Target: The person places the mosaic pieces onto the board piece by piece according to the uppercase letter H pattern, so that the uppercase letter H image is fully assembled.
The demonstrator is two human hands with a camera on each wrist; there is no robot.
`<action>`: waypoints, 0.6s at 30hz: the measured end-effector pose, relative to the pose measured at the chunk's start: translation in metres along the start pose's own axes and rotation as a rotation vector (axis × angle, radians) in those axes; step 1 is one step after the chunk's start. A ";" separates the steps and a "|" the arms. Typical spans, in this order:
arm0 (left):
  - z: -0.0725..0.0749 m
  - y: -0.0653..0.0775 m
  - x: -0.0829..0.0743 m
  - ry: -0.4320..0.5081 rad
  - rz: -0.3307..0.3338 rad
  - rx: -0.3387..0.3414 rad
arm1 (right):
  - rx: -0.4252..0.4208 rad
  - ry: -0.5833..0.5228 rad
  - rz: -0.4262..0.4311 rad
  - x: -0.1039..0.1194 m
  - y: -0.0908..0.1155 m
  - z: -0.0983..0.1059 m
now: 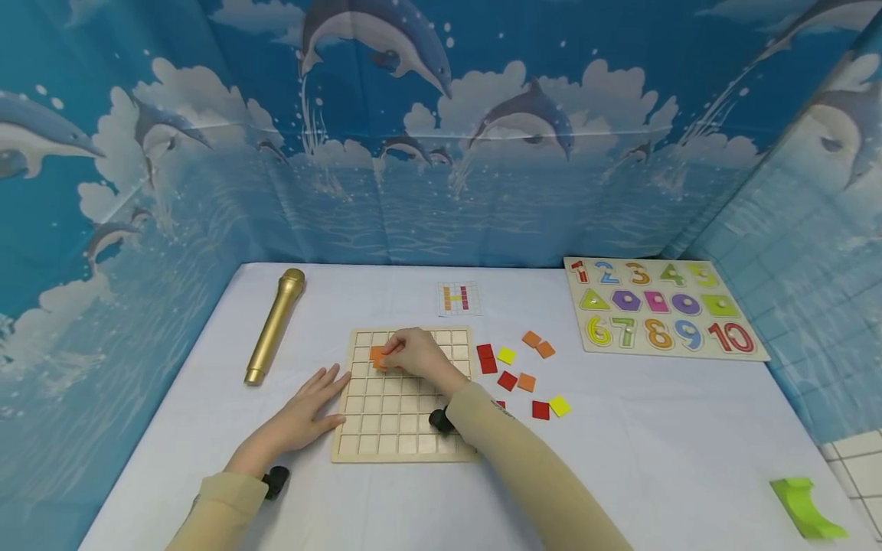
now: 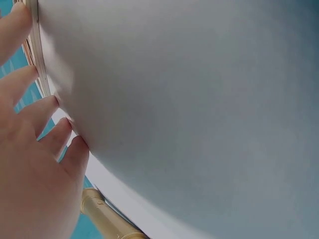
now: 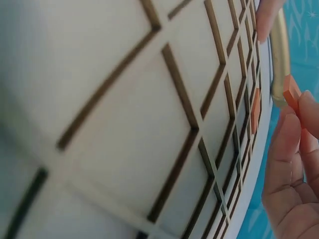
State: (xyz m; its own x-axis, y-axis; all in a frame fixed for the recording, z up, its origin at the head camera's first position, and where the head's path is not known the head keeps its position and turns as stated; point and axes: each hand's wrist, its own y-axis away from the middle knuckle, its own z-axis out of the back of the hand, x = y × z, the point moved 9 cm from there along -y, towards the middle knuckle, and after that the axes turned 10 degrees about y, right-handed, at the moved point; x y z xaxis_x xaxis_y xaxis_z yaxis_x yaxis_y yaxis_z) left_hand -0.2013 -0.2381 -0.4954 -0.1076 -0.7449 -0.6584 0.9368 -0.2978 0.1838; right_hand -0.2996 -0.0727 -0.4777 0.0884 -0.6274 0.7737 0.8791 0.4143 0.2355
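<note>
Where the wooden grid board (image 1: 389,423) lies: flat on the white tablecloth (image 1: 331,505), in front of the person.
Left hand (image 1: 303,415): fingers spread, thumb and index fingertip touching the board's left edge.
Right hand (image 1: 418,353): over the board's far left part, thumb and fingers pinching an orange square tile (image 3: 290,89), which the right wrist view shows raised off the grid.
Laid orange tile (image 1: 375,352): in a cell towards the board's far left corner, just beside the pinching fingertips; exactly which cell is hard to tell, as the hand crowds it.
Loose tiles: red tiles (image 1: 540,411), yellow tiles (image 1: 506,355) and orange tiles (image 1: 531,338), scattered right of the board, one red partly hidden by the right sleeve (image 1: 544,467).
Pattern card (image 1: 459,298): just beyond the board's far edge, printed with an H of coloured squares.
Gold microphone (image 1: 274,329): left of the board, lying aslant.
Number puzzle (image 1: 668,324): well to the board's right and farther back, numerals 1 to 10 around a row of shapes.
Green curved block (image 1: 808,509): far right of the board, nearer the person.
Dolphin curtain (image 1: 386,191): behind the board.
</note>
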 end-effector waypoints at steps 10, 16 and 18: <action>-0.001 -0.001 -0.002 0.003 0.005 0.006 | -0.014 0.119 0.001 0.007 -0.007 -0.010; -0.002 -0.001 -0.002 0.007 0.000 0.004 | -0.021 0.184 0.008 0.012 -0.007 -0.016; -0.002 -0.001 -0.002 0.007 -0.003 0.002 | -0.027 0.193 0.013 0.014 -0.007 -0.017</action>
State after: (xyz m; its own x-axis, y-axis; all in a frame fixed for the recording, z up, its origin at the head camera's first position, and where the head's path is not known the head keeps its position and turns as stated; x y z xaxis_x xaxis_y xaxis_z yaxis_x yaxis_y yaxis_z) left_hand -0.2011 -0.2352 -0.4962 -0.1077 -0.7399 -0.6641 0.9358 -0.3010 0.1836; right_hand -0.2967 -0.0955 -0.4784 0.1860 -0.7380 0.6486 0.8894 0.4070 0.2080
